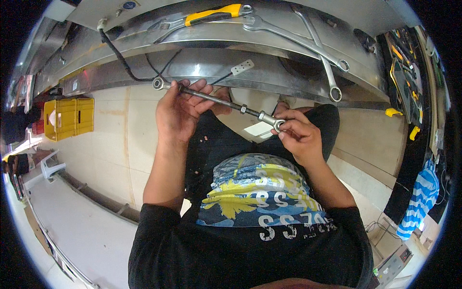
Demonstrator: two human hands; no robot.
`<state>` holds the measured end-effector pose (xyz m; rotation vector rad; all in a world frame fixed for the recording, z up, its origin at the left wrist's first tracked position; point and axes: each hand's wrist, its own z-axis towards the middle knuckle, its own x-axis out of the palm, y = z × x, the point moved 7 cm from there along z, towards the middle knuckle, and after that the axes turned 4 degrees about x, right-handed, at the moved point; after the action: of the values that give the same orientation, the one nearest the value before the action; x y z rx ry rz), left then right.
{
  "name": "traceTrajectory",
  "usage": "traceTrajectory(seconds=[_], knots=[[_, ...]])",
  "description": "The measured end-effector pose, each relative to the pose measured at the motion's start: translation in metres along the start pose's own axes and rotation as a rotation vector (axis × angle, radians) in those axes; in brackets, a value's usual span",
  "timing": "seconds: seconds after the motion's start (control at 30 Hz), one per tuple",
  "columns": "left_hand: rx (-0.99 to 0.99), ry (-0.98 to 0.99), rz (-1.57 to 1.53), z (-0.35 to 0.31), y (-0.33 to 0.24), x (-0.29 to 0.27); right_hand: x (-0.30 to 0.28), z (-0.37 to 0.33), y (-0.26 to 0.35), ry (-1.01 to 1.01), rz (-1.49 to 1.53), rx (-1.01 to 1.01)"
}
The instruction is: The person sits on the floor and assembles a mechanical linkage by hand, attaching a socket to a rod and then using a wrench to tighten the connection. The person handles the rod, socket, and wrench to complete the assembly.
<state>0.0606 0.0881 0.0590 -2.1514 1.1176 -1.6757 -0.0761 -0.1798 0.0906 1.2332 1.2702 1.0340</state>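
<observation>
A metal linkage rod (224, 102) with an eye-shaped rod end at each tip is held across my lap, sloping down to the right. My left hand (180, 111), palm up, supports it near the left rod end (160, 84), thumb and curled fingers around the shaft. With thumb and fingertips, my right hand (299, 135) pinches the right rod end (272, 121). Between the hands, a hex nut (244, 109) sits on the shaft, close to a dark threaded stretch leading into the right rod end.
On the steel bench ahead lie an adjustable wrench with a yellow grip (211, 15) and two combination wrenches (293, 38) (323, 62). A white power strip (242, 67) hangs below the bench edge. A yellow crate (72, 118) stands on the floor at left; a tool board (406, 77) is at right.
</observation>
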Motion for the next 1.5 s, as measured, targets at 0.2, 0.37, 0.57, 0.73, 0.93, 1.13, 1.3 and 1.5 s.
traceTrajectory(seconds=[0.2,0.37,0.57,0.73,0.93,1.13,1.3,1.5], knots=[[-0.015,0.049,-0.049,0.002,0.004,0.001,-0.002,-0.001,-0.005,0.006,-0.012,-0.005],[-0.025,0.044,-0.074,0.001,0.006,-0.001,-0.001,0.000,-0.011,0.027,0.110,0.080],[-0.006,0.062,-0.062,0.000,0.005,-0.001,-0.001,0.001,-0.017,0.055,0.052,0.084],[0.012,0.033,-0.035,0.001,0.006,-0.007,-0.001,0.000,-0.019,0.054,0.081,0.054],[-0.013,0.047,-0.082,0.001,0.008,-0.009,0.000,0.000,-0.019,0.050,0.211,0.017],[-0.011,0.077,-0.039,0.000,0.007,-0.007,-0.003,-0.002,-0.022,0.059,0.092,0.135],[-0.039,0.081,-0.055,-0.002,0.011,-0.006,-0.001,-0.001,-0.028,-0.010,0.147,0.135],[-0.030,0.057,-0.039,-0.002,0.011,-0.004,0.005,-0.007,-0.032,0.018,0.151,0.265]])
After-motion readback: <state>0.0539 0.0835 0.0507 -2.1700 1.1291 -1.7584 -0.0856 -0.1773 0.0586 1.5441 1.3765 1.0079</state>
